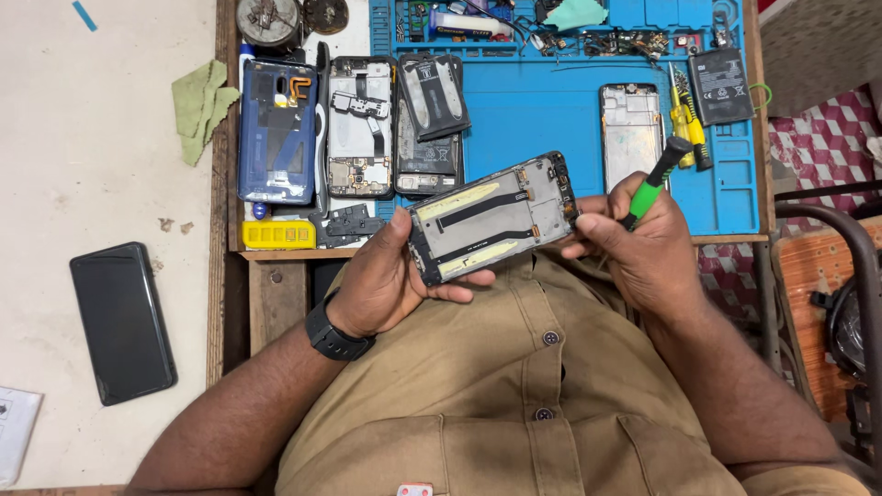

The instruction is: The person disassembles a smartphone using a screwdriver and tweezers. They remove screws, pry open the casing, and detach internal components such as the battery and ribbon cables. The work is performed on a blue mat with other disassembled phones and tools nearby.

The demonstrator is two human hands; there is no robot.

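Holding an opened phone frame (493,219) above the lap, back cover off, battery bay bare: left hand (390,276) gripping its lower end, right hand (634,241) clasping a green-handled screwdriver (657,180) at the top edge (likely mid-disassembly). Beyond, blue mat (542,119) with other stripped phones (358,129).

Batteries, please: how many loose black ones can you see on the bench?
2: one battery lies tilted across the opened phones left of centre; another battery sits at the blue mat's right edge. Others may be hidden.
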